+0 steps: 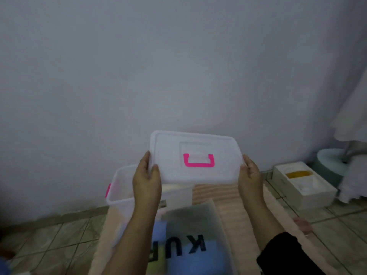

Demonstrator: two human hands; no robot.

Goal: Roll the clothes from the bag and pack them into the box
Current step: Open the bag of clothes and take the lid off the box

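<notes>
A: So, where do things stand?

B: Both hands are clamped on the lid [195, 158], 1 at each short end. The left hand [147, 175] pinches the edge at frame centre-left, thumb on top; the right hand [249, 173] grips the opposite edge, centre-right. The lid is in the air, tilted a bit, its pink handle [198, 160] facing the camera.

A: And the box?

B: The box [119, 193] sits on the floor at lower left of centre, open, against the wall [178, 66]. The lid hangs above and to the right of it, not on it. Something pale seems to lie inside, but it is too blurred to name.

A: The clothes?

B: Still in the bag [190, 235], bottom centre, a frosted one with black letters. Blue and green fabric shows through. It lies on a striped mat [216, 193].

A: What could go wrong?

B: My guess: the lid is smooth and held only by its edges, so a loose pinch could let it slip and drop onto the box rim or the tiles [59, 241]. Setting it down on the bag would block access to the clothes. To the right, a white carton [303, 185] crowds the floor, so parking the lid there could knock it.
</notes>
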